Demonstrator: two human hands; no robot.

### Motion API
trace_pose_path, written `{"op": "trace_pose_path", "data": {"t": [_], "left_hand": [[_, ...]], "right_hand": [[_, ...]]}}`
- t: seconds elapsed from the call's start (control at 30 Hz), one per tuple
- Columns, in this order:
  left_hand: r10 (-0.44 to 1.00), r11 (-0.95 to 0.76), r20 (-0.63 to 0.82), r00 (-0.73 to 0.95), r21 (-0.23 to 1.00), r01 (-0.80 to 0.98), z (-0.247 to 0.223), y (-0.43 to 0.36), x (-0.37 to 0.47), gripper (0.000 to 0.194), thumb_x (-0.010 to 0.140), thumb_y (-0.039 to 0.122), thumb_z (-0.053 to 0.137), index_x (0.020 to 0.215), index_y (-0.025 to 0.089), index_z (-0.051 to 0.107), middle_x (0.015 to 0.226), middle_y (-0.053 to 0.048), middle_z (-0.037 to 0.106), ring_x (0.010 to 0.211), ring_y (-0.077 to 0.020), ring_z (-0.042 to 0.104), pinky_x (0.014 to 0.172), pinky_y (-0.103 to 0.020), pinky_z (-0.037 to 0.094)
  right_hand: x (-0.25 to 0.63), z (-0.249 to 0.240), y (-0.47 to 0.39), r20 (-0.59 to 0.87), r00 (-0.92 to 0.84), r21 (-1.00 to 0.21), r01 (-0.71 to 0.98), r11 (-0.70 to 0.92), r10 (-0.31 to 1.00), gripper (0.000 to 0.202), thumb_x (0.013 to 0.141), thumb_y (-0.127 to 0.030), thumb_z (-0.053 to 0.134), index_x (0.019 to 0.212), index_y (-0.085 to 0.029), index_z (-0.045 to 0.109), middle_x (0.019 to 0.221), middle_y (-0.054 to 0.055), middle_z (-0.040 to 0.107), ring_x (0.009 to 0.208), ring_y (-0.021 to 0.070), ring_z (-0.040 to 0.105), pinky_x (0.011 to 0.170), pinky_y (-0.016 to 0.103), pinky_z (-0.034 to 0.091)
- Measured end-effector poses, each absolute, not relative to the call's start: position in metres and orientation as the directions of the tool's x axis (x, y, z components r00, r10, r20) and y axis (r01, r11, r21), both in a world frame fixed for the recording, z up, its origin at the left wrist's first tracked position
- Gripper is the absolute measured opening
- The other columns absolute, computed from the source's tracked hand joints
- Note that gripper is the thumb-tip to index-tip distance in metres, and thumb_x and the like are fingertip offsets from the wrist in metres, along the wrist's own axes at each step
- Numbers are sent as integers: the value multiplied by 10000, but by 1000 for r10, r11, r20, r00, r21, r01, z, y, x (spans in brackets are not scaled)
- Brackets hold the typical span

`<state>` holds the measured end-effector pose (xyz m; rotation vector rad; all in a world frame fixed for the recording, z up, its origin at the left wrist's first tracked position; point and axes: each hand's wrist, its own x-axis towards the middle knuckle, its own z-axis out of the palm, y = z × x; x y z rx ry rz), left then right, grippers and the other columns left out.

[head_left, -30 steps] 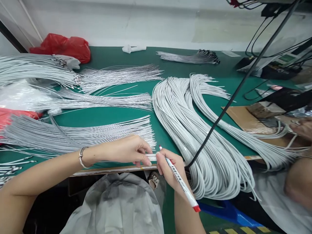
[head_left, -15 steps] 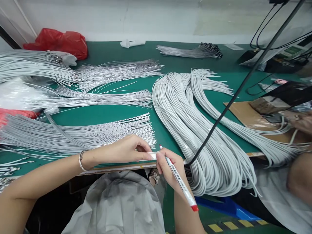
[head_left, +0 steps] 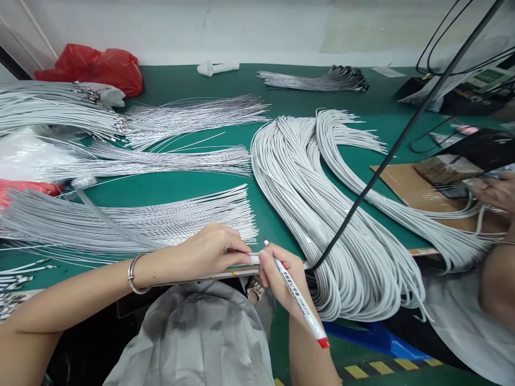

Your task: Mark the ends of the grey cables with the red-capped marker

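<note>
At the front edge of the green table, my left hand (head_left: 215, 247) is closed in a pinch around a few thin pale wires (head_left: 255, 258). Their short ends show in the gap between my two hands. My right hand (head_left: 281, 274) holds a white marker pen (head_left: 301, 301) with a red end cap, its dark tip pointing up and away from the wires. The thumb and fingers of that hand also meet the wire ends. Just beyond my left hand lies a wide bundle of thin grey wires (head_left: 161, 214), its cut ends toward the right.
A thick bundle of white cables (head_left: 322, 214) curves over the table edge to my right, crossed by a slanting black rod (head_left: 374, 179). More wire bundles (head_left: 197, 119) and a red bag (head_left: 96, 69) lie behind. A co-worker's hand (head_left: 497, 190) is at far right.
My left hand and forearm have shifted very slightly, and less of the wires shows between my hands. The pen stays in my right hand. The co-worker's hand has moved a little.
</note>
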<state>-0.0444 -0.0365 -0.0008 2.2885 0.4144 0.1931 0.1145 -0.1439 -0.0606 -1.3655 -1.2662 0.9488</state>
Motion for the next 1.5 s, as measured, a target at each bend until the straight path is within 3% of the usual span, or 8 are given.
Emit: {"op": "trace_pose_path", "data": {"t": [0.23,0.4,0.47,0.63,0.73,1.1,1.27,1.5], "left_hand": [[349,-622,-67,935,730,284,1,-42,-43,273,921,352,567,806,142,698,609,13,566,546,-85,450,536,-204,286],[363,-580,-118,925,748,323,6,-42,-42,302,933,235,500,700,131,661,510,51,428,481,-62,292,478,-208,219],[356,-486,-176,918,804,342,4,-39,-42,284,917,263,522,721,129,678,530,44,471,485,-58,325,469,-199,232],[279,-56,-338,899,929,366,-10,-28,-43,257,835,364,644,772,123,705,637,-9,637,561,-95,541,499,-182,372],[234,41,-354,905,934,355,-13,-26,-42,273,847,385,635,815,121,698,644,-16,650,572,-102,578,535,-187,436],[228,-185,-290,930,925,333,3,-29,-45,301,921,363,523,806,120,657,708,-15,666,574,-72,535,484,-152,349],[297,-385,-268,916,844,372,9,-33,-41,322,912,316,516,671,127,615,551,35,552,474,-49,414,449,-166,276],[318,-446,-240,917,816,368,11,-33,-37,263,903,215,520,694,118,648,583,21,604,502,-56,477,503,-156,325]], "right_hand": [[113,-61,-144,113,171,-975,210,75,979,425,937,-386,468,548,-215,436,391,-51,456,362,88,402,411,222,321],[112,-63,-142,121,177,-976,201,84,977,427,936,-383,473,547,-213,427,386,-55,449,361,84,395,412,212,328],[113,-64,-141,127,153,-977,190,97,980,410,933,-386,477,565,-211,436,386,-58,457,357,81,391,404,205,322],[117,-61,-142,156,60,-963,231,139,986,368,930,-355,488,596,-202,464,391,-62,478,339,70,397,390,191,312],[117,-60,-141,182,81,-953,261,156,980,391,936,-326,476,567,-201,440,391,-60,473,338,64,399,398,188,317],[116,-61,-141,203,76,-951,251,178,976,376,926,-300,493,569,-199,432,400,-66,445,359,65,378,412,200,293],[114,-63,-138,194,124,-953,258,158,973,392,923,-315,494,556,-201,417,409,-66,415,368,69,365,411,211,279],[107,-61,-135,189,234,-965,227,135,954,376,913,-326,507,562,-206,443,408,-66,442,369,74,386,416,204,308]]}}
